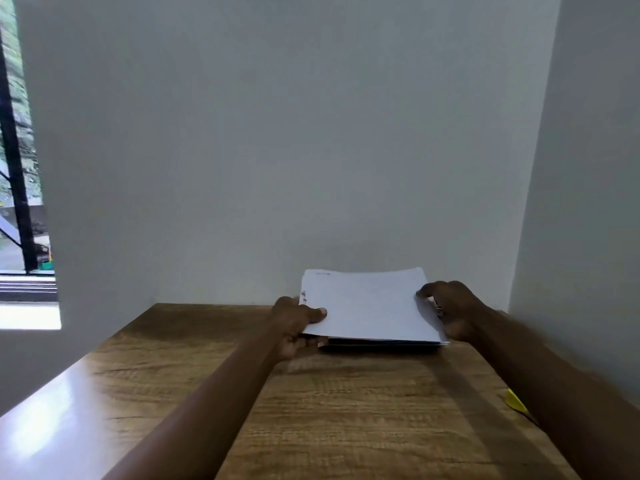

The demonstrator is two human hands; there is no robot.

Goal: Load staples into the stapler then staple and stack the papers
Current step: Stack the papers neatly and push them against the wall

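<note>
Gripping the stack of white papers (367,306) on both sides, I have my left hand (296,327) at its left edge, thumb lying flat on the top sheet and the other fingers curled underneath. My right hand (450,311) is at the right edge, fingers bent over the top of the sheets, with something small and metallic showing between the fingers and the paper; I cannot tell what it is. The near edge of the papers sits raised over a dark, flat object (381,345) that lies on the wooden table (311,410), and the far edge tilts up toward the pale wall (277,133). Both my forearms stretch forward over the tabletop. A small yellow thing (515,400) pokes out beside my right forearm near the table's right edge. Off to the left, a window (17,168) shows black bars and greenery outside. I cannot make out the stapler anywhere.
</note>
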